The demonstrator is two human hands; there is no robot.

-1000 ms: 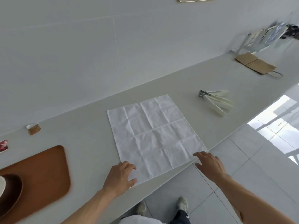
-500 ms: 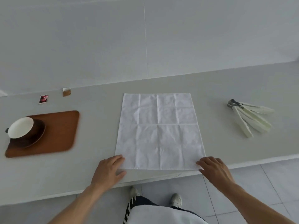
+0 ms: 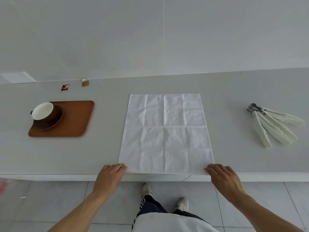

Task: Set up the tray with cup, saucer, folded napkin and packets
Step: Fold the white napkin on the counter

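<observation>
Both hands, left hand (image 3: 109,176) and right hand (image 3: 223,177), are apparently pinching the napkin's (image 3: 165,133) near corners on the pale counter (image 3: 234,91) along the white wall (image 3: 150,34).

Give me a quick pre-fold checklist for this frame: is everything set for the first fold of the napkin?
1. Napkin spread flat on the counter: ok, only crease lines show.
2. Left hand at the near left corner: ok.
3. Right hand at the near right corner: ok.
4. Corners actually pinched: cannot tell, the fingers hide the edge.
5. Cup and saucer on the tray: ok.
6. Packets on the tray: not ok, both lie by the wall.
</observation>
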